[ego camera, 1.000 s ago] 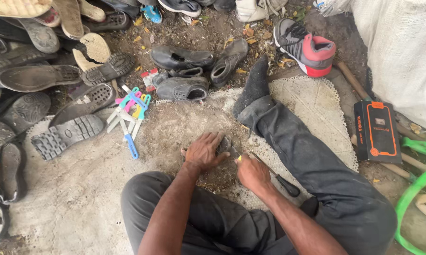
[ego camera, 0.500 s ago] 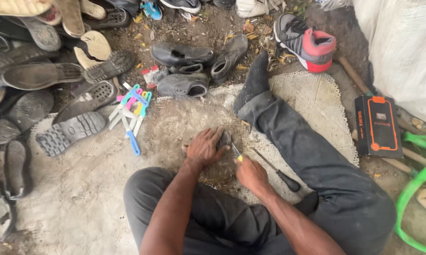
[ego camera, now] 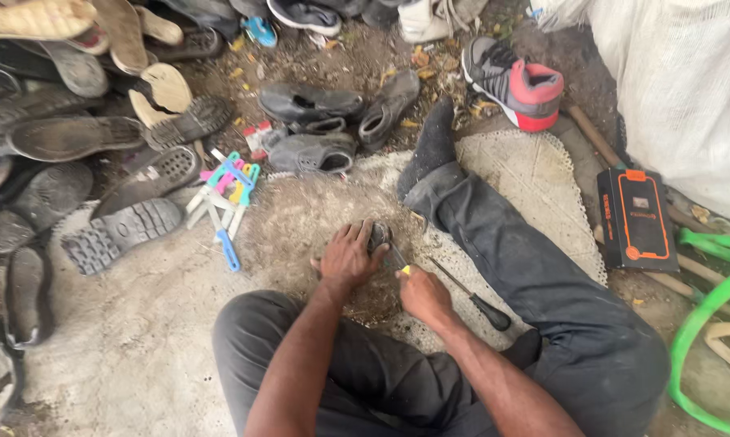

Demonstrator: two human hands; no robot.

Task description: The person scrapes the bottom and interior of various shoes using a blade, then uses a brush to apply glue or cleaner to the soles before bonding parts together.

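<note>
I sit on the ground with my legs spread. My left hand (ego camera: 349,256) holds a small dark piece of shoe rubber (ego camera: 378,235) down against the dirt, with the fingers curled over it. Just to its right, my right hand (ego camera: 423,294) grips a small blade with a yellow handle (ego camera: 400,264), whose tip rests at the piece's edge. Beside my right hand lies a thin tool with a black handle (ego camera: 472,294), touching neither hand.
A heap of worn soles and shoes (ego camera: 73,137) fills the left and top. Coloured toothbrushes (ego camera: 226,194) lie left of my hands. A grey and red trainer (ego camera: 517,81), a black and orange box (ego camera: 635,218), a green hose (ego camera: 705,316) and a white sack (ego camera: 689,89) are to the right.
Both hands stay at the dark piece. My right hand has drawn a little closer to the left hand with the blade. The view has shifted slightly.
</note>
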